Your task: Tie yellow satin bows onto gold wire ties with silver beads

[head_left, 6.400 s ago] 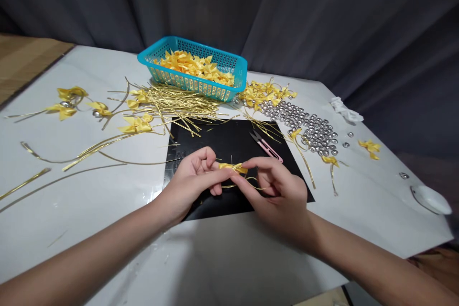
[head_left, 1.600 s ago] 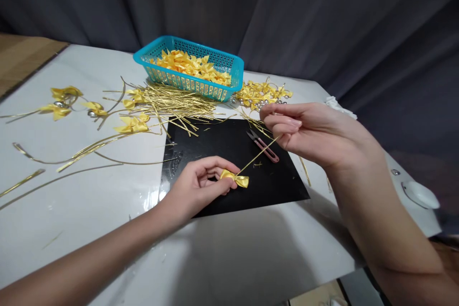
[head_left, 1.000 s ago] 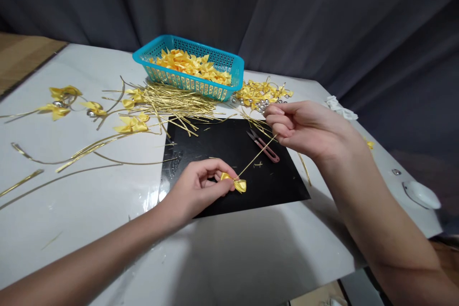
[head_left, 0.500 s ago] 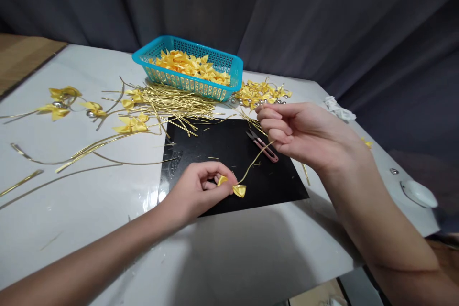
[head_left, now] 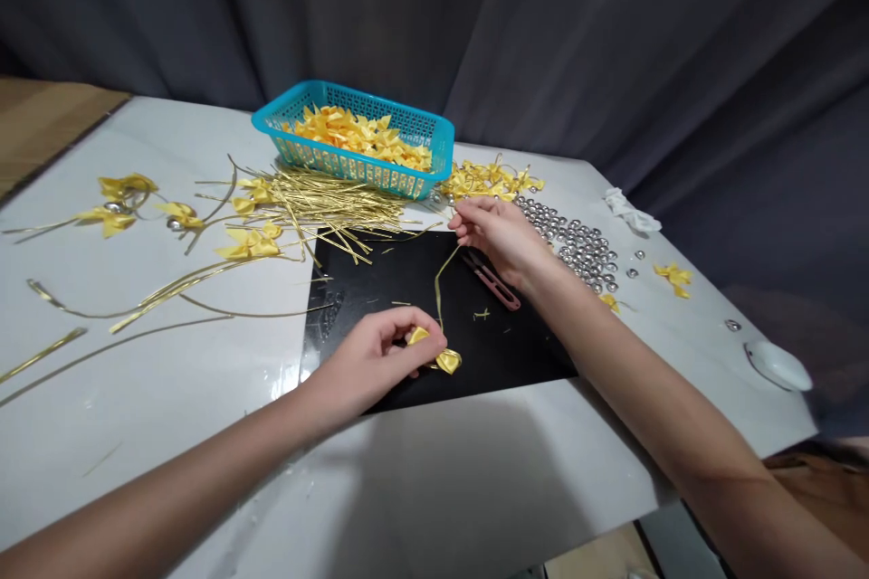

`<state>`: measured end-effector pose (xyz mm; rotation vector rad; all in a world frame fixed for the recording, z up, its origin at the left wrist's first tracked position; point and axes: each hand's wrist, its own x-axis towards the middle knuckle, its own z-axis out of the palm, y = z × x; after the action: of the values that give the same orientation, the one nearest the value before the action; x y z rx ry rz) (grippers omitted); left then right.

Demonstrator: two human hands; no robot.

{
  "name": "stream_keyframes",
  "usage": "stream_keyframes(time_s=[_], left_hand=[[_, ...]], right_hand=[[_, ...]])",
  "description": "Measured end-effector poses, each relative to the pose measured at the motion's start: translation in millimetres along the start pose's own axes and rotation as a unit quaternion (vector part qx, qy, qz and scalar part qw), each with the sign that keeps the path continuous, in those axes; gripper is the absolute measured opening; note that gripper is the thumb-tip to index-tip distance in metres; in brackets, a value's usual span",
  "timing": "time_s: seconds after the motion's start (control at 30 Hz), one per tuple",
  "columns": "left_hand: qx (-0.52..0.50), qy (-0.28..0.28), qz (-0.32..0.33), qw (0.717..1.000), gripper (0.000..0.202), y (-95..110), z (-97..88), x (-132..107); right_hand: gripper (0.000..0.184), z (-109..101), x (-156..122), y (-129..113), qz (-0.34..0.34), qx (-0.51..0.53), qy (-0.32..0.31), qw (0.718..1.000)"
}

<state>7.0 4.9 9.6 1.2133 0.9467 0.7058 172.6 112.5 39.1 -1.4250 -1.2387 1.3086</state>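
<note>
Between thumb and fingers, my left hand [head_left: 390,348] pinches a yellow ribbon bow [head_left: 448,360] over the black mat [head_left: 499,348]. A thin gold cord [head_left: 438,289] rises from the bow toward my right hand [head_left: 499,235]. The fingers of that hand are closed on the cord's upper end, near the far edge of the mat. Beneath my right hand lies a pair of pink thread snips [head_left: 494,282], partly covered by it. Small cord clippings [head_left: 481,315] are scattered on the mat.
A blue basket [head_left: 353,165] of yellow bows stands at the back, with a pile of gold cords [head_left: 332,204] before it. Silver beads [head_left: 577,244] lie to the right, near a white computer mouse [head_left: 778,366]. Finished-looking bows with cords [head_left: 251,240] lie left.
My right hand has moved left and away from me, keeping the cord, which now stands more upright. My left hand stays almost in place with the bow. The silver beads have come into view.
</note>
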Motion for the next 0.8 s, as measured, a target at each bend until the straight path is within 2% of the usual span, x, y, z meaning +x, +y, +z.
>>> stream_keyframes(time_s=[0.07,0.13,0.2,0.27,0.33,0.4,0.5,0.57,0.63,0.8], left_hand=[[0.024,0.022,0.037,0.999,0.018,-2,0.2,0],[0.012,0.050,0.070,0.996,0.016,-4,0.6,0],[-0.027,0.066,0.057,0.996,0.015,-5,1.1,0],[-0.050,0.087,0.021,0.995,0.016,-4,1.5,0],[-0.052,0.110,0.004,0.993,0.018,-3,1.8,0],[-0.066,0.123,0.005,0.990,0.018,-3,2.2,0],[-0.127,0.132,0.005,0.983,0.026,-3,2.6,1],[-0.144,0.139,0.008,0.980,0.027,-3,2.5,1],[-0.127,0.136,0.009,0.982,0.018,-3,2.2,2],[-0.110,0.106,0.000,0.988,0.008,-4,1.1,1]], right_hand=[[0.005,-7,0,4,-0.035,-0.052,0.025,0.998],[0.006,-18,-6,5,-0.075,-0.103,0.050,0.991],[0.009,-31,-18,4,-0.115,-0.209,0.055,0.970],[0.017,-42,-33,3,-0.118,-0.403,0.010,0.907],[0.024,-46,-46,4,-0.084,-0.527,-0.050,0.844],[0.023,-45,-54,7,-0.073,-0.583,-0.067,0.807],[0.011,-38,-56,12,-0.089,-0.630,-0.042,0.770],[0.008,-35,-55,16,-0.089,-0.647,-0.025,0.757],[0.010,-34,-53,20,-0.084,-0.656,-0.003,0.750],[0.016,-41,-51,27,-0.076,-0.641,0.027,0.764]])
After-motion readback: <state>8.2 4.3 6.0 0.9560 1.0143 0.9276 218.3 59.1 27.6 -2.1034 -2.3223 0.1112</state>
